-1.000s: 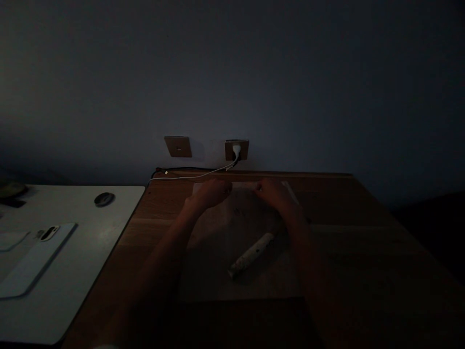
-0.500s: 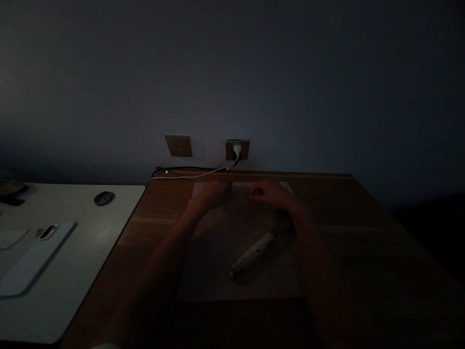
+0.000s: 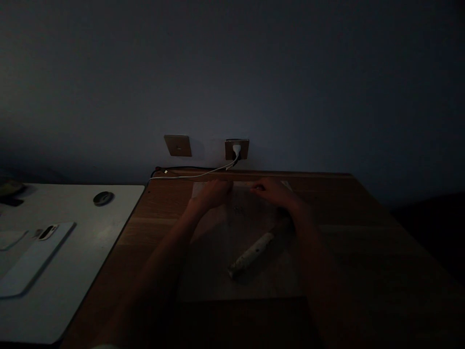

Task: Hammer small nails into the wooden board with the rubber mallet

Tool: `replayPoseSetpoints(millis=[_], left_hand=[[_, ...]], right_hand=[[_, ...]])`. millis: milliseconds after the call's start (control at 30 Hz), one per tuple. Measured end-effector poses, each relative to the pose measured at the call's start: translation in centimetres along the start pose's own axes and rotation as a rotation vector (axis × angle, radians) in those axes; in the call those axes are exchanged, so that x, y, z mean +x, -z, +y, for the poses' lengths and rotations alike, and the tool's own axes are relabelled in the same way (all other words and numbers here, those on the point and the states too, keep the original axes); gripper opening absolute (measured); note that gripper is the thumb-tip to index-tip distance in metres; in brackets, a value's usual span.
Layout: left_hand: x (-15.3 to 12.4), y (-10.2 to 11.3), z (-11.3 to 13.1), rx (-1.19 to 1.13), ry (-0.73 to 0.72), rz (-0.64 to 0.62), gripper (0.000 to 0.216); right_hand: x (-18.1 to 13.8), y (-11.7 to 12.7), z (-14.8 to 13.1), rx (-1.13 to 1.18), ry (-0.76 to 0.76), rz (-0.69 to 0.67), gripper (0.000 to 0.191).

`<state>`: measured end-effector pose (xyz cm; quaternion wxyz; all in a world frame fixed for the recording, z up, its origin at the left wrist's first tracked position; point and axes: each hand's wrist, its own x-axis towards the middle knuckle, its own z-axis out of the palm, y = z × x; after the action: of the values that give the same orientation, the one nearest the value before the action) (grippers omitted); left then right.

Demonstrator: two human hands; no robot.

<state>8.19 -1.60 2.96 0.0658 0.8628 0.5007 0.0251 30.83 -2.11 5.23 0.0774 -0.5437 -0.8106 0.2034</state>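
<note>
At the far edge of the pale sheet [image 3: 218, 276], left hand [image 3: 210, 193] and right hand [image 3: 273, 192] sit curled, pinch unclear; the 2 should likely move evenly, sparing the roll [image 3: 250, 256] lying mid-sheet.

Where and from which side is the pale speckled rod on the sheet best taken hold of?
Take the rod around its middle, from above, pinching across its narrow width. It lies flat and diagonal on the sheet, clear on both long sides; its far end fades into shadow by the right forearm.
</note>
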Motion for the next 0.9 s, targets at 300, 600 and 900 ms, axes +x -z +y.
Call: replayPoseSetpoints(millis=[300, 600, 900], left_hand=[[-0.1, 0.7, 0.4, 0.018, 0.043, 0.039, 0.025], [-0.3, 2.1, -1.0, -0.321, -0.146, -0.155, 0.013], [0.0, 0.8, -1.1, -0.273, -0.176, -0.278, 0.007]], right_hand=[[0.0, 0.0, -0.4, -0.003, -0.046, 0.029, 0.026], [0.2, -0.3, 0.1, -0.031, -0.033, 0.038, 0.027], [0.1, -0.2, -0.6, -0.024, -0.036, -0.005, 0.028]])
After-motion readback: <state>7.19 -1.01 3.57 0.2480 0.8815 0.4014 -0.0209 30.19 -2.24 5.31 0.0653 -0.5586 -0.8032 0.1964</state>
